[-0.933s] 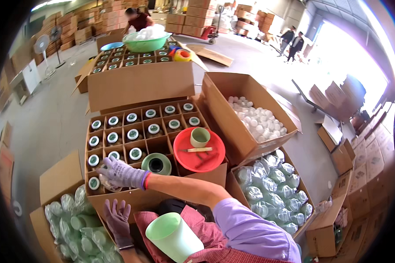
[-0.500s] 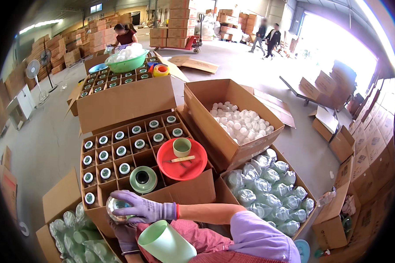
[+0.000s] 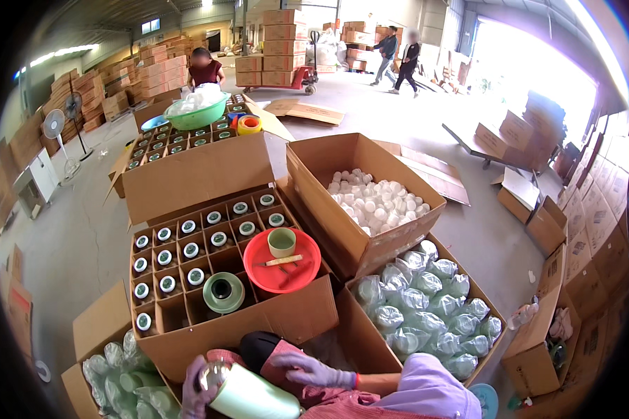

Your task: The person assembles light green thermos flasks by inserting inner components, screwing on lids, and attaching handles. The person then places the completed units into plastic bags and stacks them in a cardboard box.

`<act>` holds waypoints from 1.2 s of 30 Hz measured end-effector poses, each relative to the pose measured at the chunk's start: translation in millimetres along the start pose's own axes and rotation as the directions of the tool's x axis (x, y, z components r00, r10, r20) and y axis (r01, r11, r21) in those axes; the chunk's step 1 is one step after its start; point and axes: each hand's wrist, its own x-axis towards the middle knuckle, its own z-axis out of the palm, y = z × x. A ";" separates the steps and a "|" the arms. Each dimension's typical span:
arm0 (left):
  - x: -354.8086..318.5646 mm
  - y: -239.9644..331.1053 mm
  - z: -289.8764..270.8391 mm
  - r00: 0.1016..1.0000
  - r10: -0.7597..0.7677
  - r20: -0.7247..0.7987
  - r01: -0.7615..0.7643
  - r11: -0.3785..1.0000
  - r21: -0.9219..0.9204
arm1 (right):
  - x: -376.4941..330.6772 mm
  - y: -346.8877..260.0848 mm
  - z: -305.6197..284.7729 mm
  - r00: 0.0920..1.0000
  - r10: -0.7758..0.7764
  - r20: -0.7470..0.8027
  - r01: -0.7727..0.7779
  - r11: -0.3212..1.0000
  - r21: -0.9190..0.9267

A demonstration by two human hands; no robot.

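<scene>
On my lap lies a pale green cylinder (image 3: 256, 395), tilted, its upper end toward my left hand (image 3: 198, 388). A shiny silvery glass liner (image 3: 214, 375) with a rounded end shows at that end; how far it sits inside I cannot tell. My left hand is closed around the liner's outer side. To the right, my gloved right hand (image 3: 310, 369) hovers by the cylinder with fingers stretched out and nothing in them. Ahead stands a divided carton (image 3: 237, 318) holding several white-topped bottles (image 3: 195, 276). A green cup-like part with a black ring (image 3: 223, 292) rests on its dividers.
A red plate (image 3: 307, 276) carries a green cup (image 3: 282, 241) and a brush-like tool (image 3: 281, 261). Right of it are a carton of white caps (image 3: 377, 199) and one of plastic-wrapped green cylinders (image 3: 430, 321). More wrapped cylinders (image 3: 122, 387) lie lower left. A co-worker (image 3: 204, 70) stands beyond.
The silvery liner has come down from the carton's edge to the green cylinder's end. My right hand has let go of it and moved right. Two people walking have shifted left.
</scene>
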 end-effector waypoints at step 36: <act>-73.7 -62.1 34.0 0.971 -0.142 -0.193 -0.089 0.533 -0.841 | 113.7 -116.9 58.8 0.949 -0.178 0.259 0.119 0.966 0.228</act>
